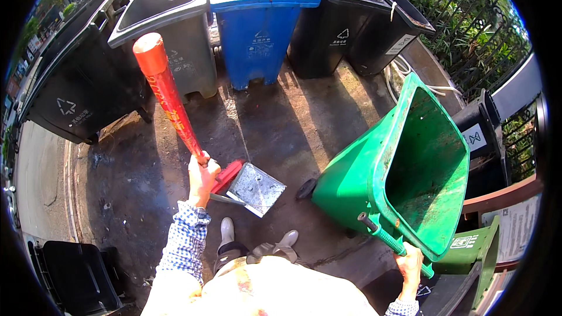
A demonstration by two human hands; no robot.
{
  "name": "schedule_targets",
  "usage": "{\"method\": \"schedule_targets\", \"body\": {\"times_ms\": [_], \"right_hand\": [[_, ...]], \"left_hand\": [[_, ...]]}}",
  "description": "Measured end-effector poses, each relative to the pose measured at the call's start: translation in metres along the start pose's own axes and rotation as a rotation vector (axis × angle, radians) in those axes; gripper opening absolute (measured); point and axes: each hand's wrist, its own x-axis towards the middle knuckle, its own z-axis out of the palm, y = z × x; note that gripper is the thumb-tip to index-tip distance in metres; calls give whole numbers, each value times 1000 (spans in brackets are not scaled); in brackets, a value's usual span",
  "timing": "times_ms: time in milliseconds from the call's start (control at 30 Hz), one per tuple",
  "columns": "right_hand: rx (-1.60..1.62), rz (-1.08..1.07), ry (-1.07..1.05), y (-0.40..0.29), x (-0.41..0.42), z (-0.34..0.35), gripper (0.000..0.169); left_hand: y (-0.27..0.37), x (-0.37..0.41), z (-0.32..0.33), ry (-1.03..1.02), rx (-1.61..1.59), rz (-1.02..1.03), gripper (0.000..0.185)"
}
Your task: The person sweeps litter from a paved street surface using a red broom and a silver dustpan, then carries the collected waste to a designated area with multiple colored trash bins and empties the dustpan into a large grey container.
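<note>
My left hand grips a red broom handle, whose thick end rises towards the camera. Below that hand the broom's red head is down beside a metal dustpan, its inside marked with dark stains. A thin rod runs from the dustpan towards my left hand; whether the fingers hold it too, I cannot tell. With my right hand I hold the ribbed bar handle of a green wheeled bin. The bin is tilted, its open mouth facing up and to the right, with dirt on its inner wall.
A grey bin, a blue bin and several black bins stand lidless across the front. A pale hose lies near the iron fence. At lower left is a black bin; another green bin is at right.
</note>
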Motion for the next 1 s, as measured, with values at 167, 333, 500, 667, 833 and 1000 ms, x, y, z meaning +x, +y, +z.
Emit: {"method": "schedule_targets", "body": {"times_ms": [167, 333, 500, 667, 833, 1000], "right_hand": [[-173, -114, 276, 14, -82, 31, 20], [-240, -57, 198, 16, -169, 36, 31], [-251, -58, 240, -13, -246, 44, 14], [-305, 15, 252, -23, -243, 30, 10], [-267, 180, 357, -23, -223, 35, 27], [-233, 263, 351, -52, -255, 47, 14]], "left_hand": [[-8, 25, -16, -121, -28, -87, 26], [-17, 38, -30, -234, 45, -98, 24], [-18, 45, -36, -315, 166, -24, 24], [-17, 45, -39, -242, 174, 58, 24], [-8, 62, -43, -212, 123, 44, 18], [-17, 87, -41, -270, 95, 64, 26]]}}
